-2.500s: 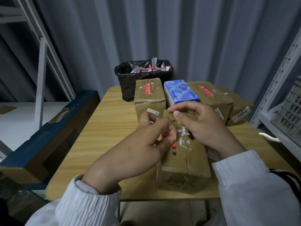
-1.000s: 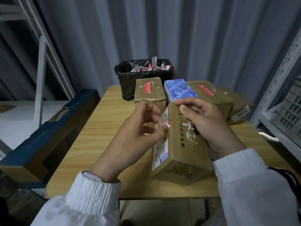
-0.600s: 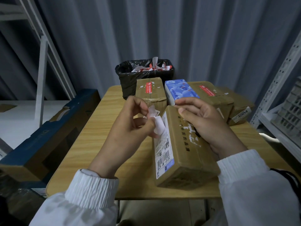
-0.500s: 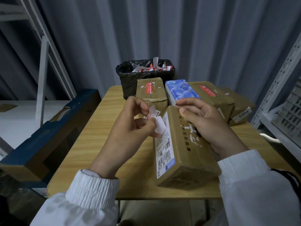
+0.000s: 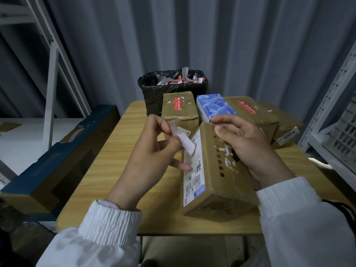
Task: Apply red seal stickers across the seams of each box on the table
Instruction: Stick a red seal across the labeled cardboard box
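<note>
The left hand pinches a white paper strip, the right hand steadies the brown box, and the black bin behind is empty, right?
Not empty: the head view shows white-and-red paper scraps in the black bin. The left hand pinches the strip and the right hand steadies the box.

Both arms wear white sleeves with ribbed elastic cuffs; a dark cord lies on the right sleeve.

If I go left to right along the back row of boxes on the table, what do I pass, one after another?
first brown box with a red sticker → blue box → second brown box with a red sticker → brown box labelled 4004
</note>
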